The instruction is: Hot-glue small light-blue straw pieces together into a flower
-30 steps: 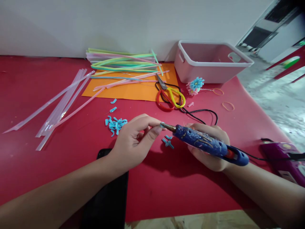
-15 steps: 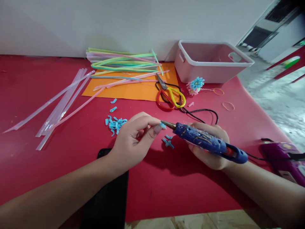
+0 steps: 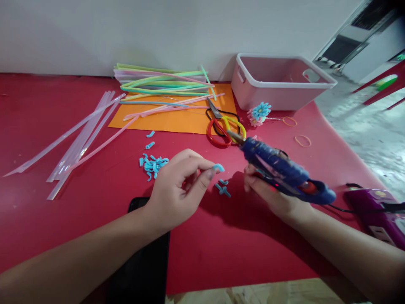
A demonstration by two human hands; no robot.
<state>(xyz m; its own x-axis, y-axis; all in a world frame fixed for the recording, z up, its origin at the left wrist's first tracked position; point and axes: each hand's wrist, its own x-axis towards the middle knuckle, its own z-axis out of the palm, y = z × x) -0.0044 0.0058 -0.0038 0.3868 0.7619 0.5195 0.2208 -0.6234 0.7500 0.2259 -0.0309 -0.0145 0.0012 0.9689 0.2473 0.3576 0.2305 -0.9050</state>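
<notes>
Red tabletop (image 3: 202, 253), near edge (image 3: 247, 285), left hand (image 3: 177, 192) pinching blue piece (image 3: 219, 167), open gap, right hand (image 3: 281, 202) gripping glue gun (image 3: 275, 164)

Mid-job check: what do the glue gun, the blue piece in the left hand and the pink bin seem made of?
Glue gun: apparently hard plastic, blue surface blotched; nozzle: likely metal, dull brassy sheen. Blue piece: perhaps fuzzy chenille, from its soft matte look. Pink bin: likely smooth moulded plastic, with rounded corners.
</notes>
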